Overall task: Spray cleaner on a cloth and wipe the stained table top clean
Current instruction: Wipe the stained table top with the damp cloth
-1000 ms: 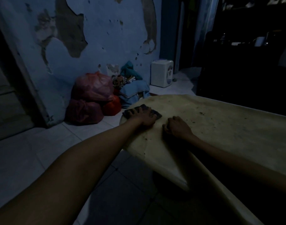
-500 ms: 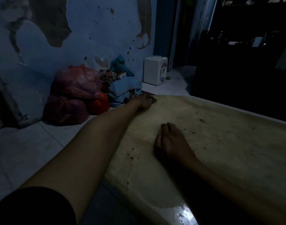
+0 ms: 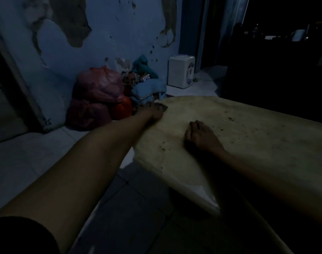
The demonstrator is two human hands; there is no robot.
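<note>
Head view: the room is dim. A pale yellowish table top (image 3: 248, 143) fills the right half of the frame, its surface speckled with small dark stains, thickest near the middle and along the left edge.

The left hand (image 3: 153, 111) reaches out on a long bare arm to the far left corner of the table top. It lies palm down with the fingers spread flat over a dark cloth (image 3: 164, 107), pressing it onto the surface. Only a small corner of the cloth shows past the fingers, right at the table's far left edge.

The right hand (image 3: 200, 136) rests on the table top nearer the person, well apart from the cloth. It lies palm down with the fingers loosely curled under and nothing visible in its grasp. Dark specks lie just beside it on both sides.

On the tiled floor (image 3: 19, 162) beyond the far left corner, red plastic bags (image 3: 98, 99) are piled against a blue wall with peeling paint (image 3: 110, 33). Blue and teal fabric (image 3: 147, 87) is heaped next to them. A small white appliance (image 3: 181, 71) stands further right along the wall. The area past the table's far edge is too dark to read. A dark sleeve (image 3: 15, 235) shows at the lower left corner of the frame.
</note>
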